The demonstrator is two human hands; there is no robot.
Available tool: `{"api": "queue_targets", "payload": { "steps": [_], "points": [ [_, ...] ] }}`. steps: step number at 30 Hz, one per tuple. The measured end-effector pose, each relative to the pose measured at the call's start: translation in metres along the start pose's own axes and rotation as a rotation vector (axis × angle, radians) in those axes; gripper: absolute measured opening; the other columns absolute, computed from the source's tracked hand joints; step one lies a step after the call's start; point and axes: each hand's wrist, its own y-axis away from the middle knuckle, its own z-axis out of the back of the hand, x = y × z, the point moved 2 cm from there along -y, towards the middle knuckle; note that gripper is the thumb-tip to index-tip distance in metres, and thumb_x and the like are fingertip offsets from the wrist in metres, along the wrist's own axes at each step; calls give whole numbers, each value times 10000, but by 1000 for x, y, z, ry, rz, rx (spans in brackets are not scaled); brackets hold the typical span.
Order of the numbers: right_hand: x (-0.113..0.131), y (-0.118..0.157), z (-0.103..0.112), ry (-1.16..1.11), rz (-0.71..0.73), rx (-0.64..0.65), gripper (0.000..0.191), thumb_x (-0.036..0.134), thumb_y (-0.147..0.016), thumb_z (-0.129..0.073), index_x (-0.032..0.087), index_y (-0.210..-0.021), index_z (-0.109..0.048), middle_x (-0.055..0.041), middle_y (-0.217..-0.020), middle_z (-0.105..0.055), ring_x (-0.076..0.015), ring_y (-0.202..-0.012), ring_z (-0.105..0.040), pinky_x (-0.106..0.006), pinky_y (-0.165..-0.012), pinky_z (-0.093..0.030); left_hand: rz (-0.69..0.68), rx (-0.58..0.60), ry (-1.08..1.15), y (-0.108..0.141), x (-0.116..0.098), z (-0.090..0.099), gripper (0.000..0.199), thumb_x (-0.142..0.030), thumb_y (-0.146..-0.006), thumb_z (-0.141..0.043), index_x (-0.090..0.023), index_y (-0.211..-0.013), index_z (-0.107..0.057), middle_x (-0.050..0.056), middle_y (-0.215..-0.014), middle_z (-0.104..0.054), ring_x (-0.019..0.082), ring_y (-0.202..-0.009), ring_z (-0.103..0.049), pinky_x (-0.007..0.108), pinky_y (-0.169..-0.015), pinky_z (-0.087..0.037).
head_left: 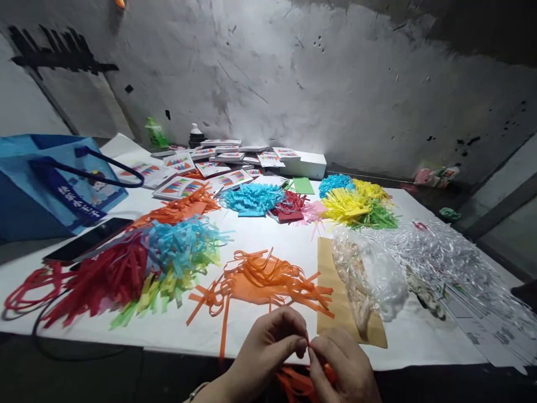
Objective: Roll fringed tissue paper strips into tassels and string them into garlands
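Observation:
My left hand (274, 341) is closed in a pinch at the table's front edge, its fingertips meeting those of my right hand (342, 364). Between them runs a thin orange strand, part of an orange fringed paper tassel (296, 383) that hangs below my fingers, partly hidden by my right hand. Just beyond my hands lies a pile of orange paper strips (260, 282) on the white tabletop, one strip hanging toward the front edge. A brown paper sheet (331, 313) with a clear plastic bag (388, 280) on it is to the right of my hands.
At left lie red tassels (113, 274), blue tassels (180, 240), a dark phone (88, 240) and a blue bag (33, 190). Blue fringe (251, 198) and yellow fringe (348, 204) sit farther back, before stacked printed packs (226, 179). Silvery strands (440, 257) cover the right side.

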Motion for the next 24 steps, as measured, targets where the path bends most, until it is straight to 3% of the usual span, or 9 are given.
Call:
{"api": "queue_targets", "payload": {
  "steps": [4, 13, 19, 24],
  "points": [
    [1, -8, 5, -60, 37, 176, 110, 121, -898, -559, 220, -906, -608, -6, -765, -633, -157, -725, -623, -265, -667, -516, -141, 131, -276, 7, -9, 11, 63, -113, -822, -624, -160, -785, -642, 21, -767, -621, 141, -711, -553, 230, -661, -449],
    [7, -8, -6, -34, 87, 109, 143, 69, -880, -556, 208, -900, -579, 1, -731, -626, -150, -682, -599, -302, -726, -516, -106, 118, -440, 13, -17, 20, 121, -64, -787, -590, -172, -795, -645, 18, -769, -669, 143, -715, -598, 221, -675, -469],
    [6, 7, -24, -249, -210, -31, 64, 209, -969, -548, 221, -962, -610, -15, -820, -645, -163, -772, -616, -262, -701, -499, -70, 26, -355, 14, -9, 23, 65, -116, -759, -651, -169, -788, -675, 14, -746, -660, 152, -707, -592, 233, -671, -475],
    [8, 15, -35, -309, -269, -75, 163, 206, -982, -515, 229, -861, -622, 0, -748, -600, -152, -720, -582, -253, -676, -464, -58, -16, -298, 14, -4, 24, 64, -115, -726, -672, -170, -756, -688, 8, -725, -660, 149, -689, -601, 228, -659, -485]
  ]
}}
